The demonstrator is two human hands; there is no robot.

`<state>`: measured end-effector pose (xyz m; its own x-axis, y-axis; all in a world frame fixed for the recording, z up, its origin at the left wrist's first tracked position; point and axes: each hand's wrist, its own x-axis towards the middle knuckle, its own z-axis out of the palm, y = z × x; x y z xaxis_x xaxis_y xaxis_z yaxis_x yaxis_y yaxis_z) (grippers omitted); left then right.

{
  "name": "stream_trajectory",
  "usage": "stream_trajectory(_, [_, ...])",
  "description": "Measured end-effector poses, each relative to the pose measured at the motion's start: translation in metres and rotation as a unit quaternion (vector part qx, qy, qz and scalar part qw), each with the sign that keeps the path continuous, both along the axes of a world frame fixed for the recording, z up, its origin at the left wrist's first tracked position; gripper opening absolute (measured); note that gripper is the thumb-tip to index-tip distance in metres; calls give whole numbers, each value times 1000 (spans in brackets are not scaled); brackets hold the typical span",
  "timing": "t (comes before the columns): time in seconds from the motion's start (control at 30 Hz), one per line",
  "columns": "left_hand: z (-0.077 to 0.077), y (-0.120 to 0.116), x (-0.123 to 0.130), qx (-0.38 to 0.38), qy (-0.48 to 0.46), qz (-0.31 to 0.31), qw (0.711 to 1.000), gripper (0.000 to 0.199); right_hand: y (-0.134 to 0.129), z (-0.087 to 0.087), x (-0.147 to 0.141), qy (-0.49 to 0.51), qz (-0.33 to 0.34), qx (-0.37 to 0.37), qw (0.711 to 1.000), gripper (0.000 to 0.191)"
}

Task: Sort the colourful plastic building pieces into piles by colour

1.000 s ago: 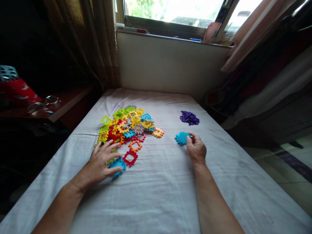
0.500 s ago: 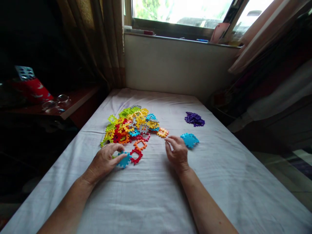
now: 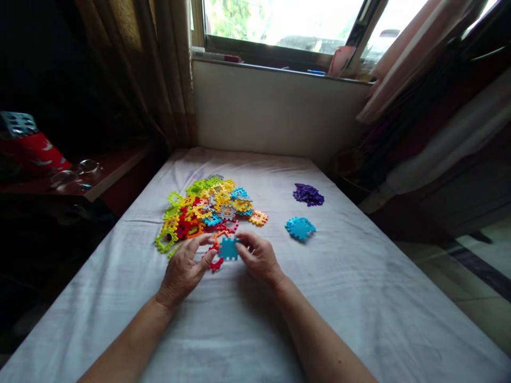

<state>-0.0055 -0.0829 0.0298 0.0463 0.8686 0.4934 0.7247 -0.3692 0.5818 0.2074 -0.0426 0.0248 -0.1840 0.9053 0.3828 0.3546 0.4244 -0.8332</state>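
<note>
Right hand: fingers pinching the right edge of a flat blue plastic square with toothed edges. Left hand: thumb and forefinger at the square's left edge; contact cannot be told. Red toothed plastic frame partly hidden behind the square. Beyond: mixed heap of multicoloured toothed plastic pieces. To the right, well apart: small blue toothed pile, dark purple toothed pile behind it. All on a white cloth-covered surface.

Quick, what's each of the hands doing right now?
Left hand: open, thumb and fingers apart, beside the blue piece; contact unclear.
Right hand: closed, holding the blue piece by its edge.
</note>
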Motion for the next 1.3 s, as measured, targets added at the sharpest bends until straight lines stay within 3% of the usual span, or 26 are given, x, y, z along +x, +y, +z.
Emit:
stream_trajectory(0.1, [-2,2,-8,-6,0,13,1000,45,21,3,52,-23,-175,21,984,31])
stream_trajectory(0.2, [-6,3,-15,3,21,17,1000,43,35,0,111,-76,-335,-1,939,40])
stream_trajectory(0.3, [-9,5,-17,16,39,10,999,40,39,-8,144,-150,-406,-5,902,43])
stream_trajectory(0.4, [-12,6,-19,19,48,7,999,39,39,-16,141,-225,-442,25,868,45])
stream_trajectory(0.63, [-15,8,-20,-10,37,7,999,40,49,-23,115,-399,-302,41,865,36])
stream_trajectory(0.77, [-16,8,-20,6,40,13,999,37,55,-21,126,-403,-317,25,858,34])
stream_trajectory(0.87, [-18,10,-20,26,49,18,998,35,55,-15,118,-399,-328,39,855,34])
stream_trajectory(0.97, [-20,11,-20,39,56,15,998,34,58,-4,84,-385,-283,76,875,38])
stream_trajectory(1.07, [-21,12,-21,47,60,15,997,34,73,13,37,-372,-158,110,908,45])
stream_trajectory(1.2, [-23,13,-22,51,61,12,997,33,99,33,-11,-376,-105,56,919,60])
stream_trajectory(1.3, [-25,14,-23,61,63,14,996,32,101,33,-26,-409,-61,31,910,52])
